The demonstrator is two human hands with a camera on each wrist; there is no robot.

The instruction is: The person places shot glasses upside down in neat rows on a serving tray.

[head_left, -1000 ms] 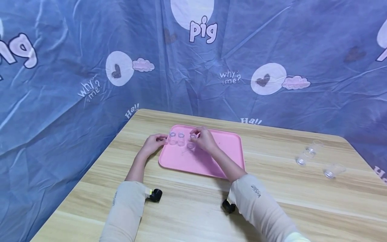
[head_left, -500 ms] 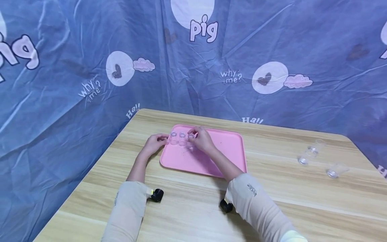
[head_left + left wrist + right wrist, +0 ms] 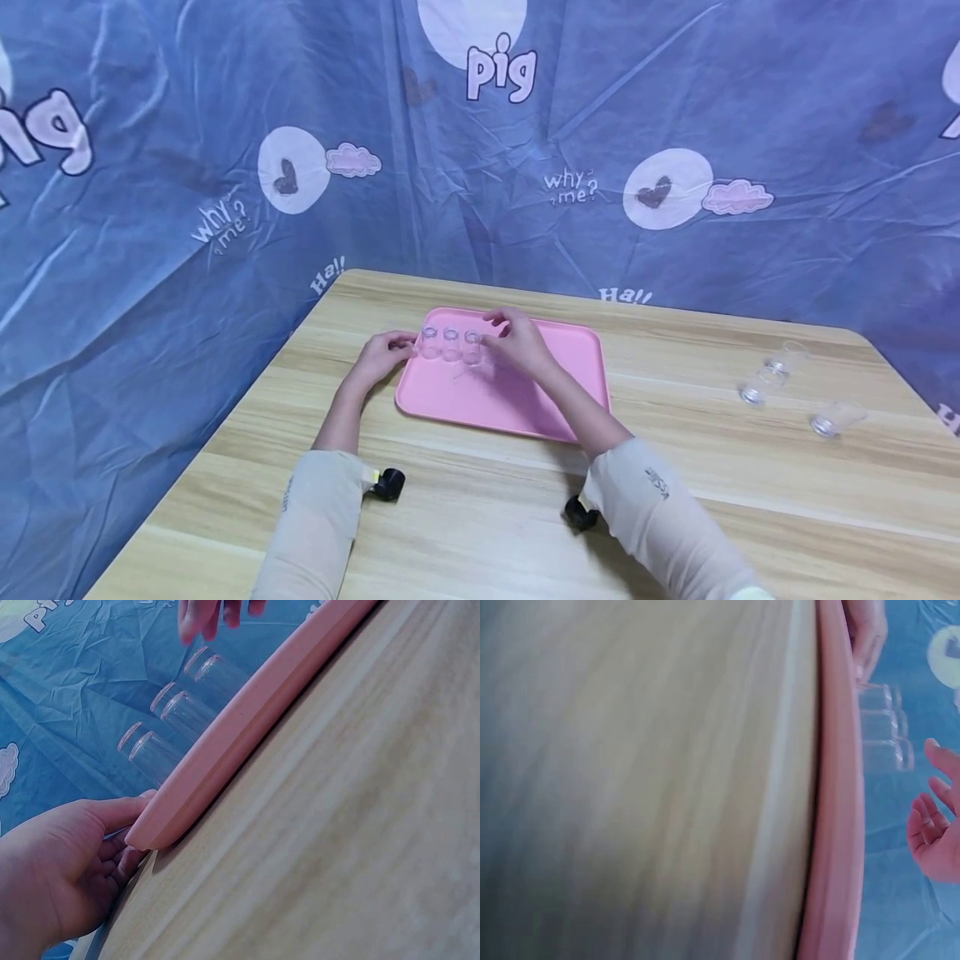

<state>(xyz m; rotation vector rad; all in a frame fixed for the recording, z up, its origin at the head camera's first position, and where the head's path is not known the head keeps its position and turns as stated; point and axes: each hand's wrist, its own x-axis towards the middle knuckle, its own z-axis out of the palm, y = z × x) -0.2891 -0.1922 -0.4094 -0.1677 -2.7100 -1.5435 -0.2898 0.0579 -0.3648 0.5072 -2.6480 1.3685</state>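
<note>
Pink rectangular plastic tray [image 3: 525, 392] on the wooden tabletop [image 3: 487, 508] carries three small clear plastic cups [image 3: 450, 344] in a row at its far left corner; three more cups [image 3: 780, 379] wait far right. Left hand [image 3: 380, 357] grips the tray corner; right hand [image 3: 517, 342], fingers relaxed, hovers beside the row.

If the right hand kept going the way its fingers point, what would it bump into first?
Most likely the nearest clear cup, the right end of a row of three on the pink tray. The right hand points left toward it, though the gap between them is hard to judge.
</note>
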